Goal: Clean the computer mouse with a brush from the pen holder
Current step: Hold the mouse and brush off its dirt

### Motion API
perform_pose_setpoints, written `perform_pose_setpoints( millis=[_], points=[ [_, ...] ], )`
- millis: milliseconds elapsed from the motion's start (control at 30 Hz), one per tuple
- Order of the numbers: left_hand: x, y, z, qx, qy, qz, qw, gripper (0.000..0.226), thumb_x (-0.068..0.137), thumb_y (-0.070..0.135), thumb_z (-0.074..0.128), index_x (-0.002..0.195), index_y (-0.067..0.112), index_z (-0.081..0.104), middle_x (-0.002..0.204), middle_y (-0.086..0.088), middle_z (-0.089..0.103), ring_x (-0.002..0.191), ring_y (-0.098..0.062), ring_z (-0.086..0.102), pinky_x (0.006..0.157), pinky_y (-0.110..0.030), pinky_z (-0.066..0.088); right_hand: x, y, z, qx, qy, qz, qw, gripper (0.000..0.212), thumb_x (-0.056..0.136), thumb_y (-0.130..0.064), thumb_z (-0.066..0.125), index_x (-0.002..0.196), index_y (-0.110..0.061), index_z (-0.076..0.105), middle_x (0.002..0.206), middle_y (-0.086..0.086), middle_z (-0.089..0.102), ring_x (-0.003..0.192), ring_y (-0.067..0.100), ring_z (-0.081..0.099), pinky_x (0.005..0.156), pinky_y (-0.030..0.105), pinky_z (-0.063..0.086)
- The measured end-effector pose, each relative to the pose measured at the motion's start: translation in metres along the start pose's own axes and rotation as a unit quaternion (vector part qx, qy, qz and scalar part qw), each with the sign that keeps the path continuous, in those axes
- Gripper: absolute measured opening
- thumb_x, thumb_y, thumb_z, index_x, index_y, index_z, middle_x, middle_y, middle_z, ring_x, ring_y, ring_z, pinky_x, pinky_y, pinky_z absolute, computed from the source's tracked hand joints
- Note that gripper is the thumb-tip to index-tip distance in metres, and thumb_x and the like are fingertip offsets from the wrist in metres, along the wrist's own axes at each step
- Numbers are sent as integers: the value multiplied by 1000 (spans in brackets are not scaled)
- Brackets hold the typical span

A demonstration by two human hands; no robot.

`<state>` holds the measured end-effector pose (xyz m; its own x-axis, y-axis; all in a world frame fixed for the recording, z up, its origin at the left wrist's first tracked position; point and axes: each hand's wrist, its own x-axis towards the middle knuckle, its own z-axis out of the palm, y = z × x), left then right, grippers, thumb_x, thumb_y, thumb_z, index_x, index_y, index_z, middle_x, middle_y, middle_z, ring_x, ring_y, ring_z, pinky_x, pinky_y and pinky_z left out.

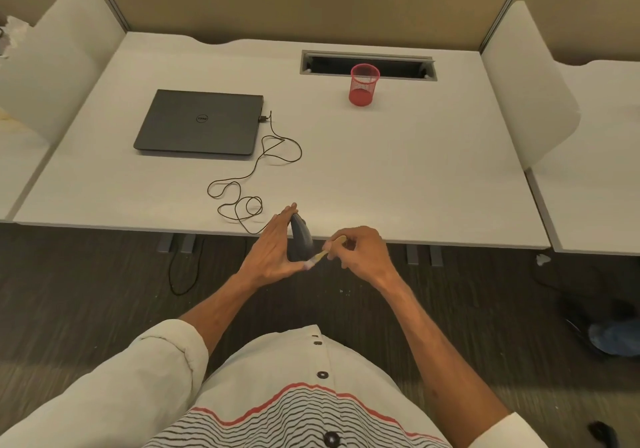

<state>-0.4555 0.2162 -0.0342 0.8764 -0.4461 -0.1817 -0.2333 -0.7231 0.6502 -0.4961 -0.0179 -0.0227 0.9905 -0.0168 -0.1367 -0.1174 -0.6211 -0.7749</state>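
At the near edge of the counter (pixel 381 177) the left hand (pixel 273 253) grips the dark mouse (pixel 300 239) on edge, fingers along its far end and thumb under its near end, lifted just off the edge. The right hand (pixel 360 252) is closed around a small brush (pixel 323 253) with a pale wooden handle, its bristles touching the near end of the mouse by the left thumb. The mouse's cable (pixel 256 170) loops across the counter to a closed laptop (pixel 201 122) towards the far left corner, and the red mesh holder (pixel 363 84) stands well apart near the far edge, just in front of a cable slot (pixel 398 65).
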Motion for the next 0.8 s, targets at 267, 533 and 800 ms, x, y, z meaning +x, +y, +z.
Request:
perform_pose_setpoints(
  millis=[267, 533, 800],
  points=[
    [7, 3, 5, 16, -11, -28, 999, 131, 80, 65, 86, 172, 20, 6, 182, 0, 10, 168, -27, 16, 137, -47, 18, -2, 1, -5, 22, 96, 17, 995, 16, 98, -47, 74, 83, -48, 76, 74, -39, 69, 74, 1, 72, 77, 39, 68],
    [12, 12, 6, 17, -8, -42, 999, 127, 80, 64, 87, 171, 19, 10, 179, -6, 20, 165, -29, 28, 135, -53, 28, -3, 6, -9, 77, 92, -26, 992, 9, 100, -45, 76, 104, -39, 81, 95, -39, 72, 87, 5, 70, 70, 33, 65],
    [17, 21, 11, 8, -7, -49, 999, 125, 85, 60, 85, 172, 18, 6, 180, -6, 16, 166, -28, 23, 136, -51, 25, -2, 26, -16, 4, 49, -7, 999, 15, 98, -47, 72, 92, -38, 82, 83, -27, 74, 85, 3, 69, 78, 31, 61]
  ],
)
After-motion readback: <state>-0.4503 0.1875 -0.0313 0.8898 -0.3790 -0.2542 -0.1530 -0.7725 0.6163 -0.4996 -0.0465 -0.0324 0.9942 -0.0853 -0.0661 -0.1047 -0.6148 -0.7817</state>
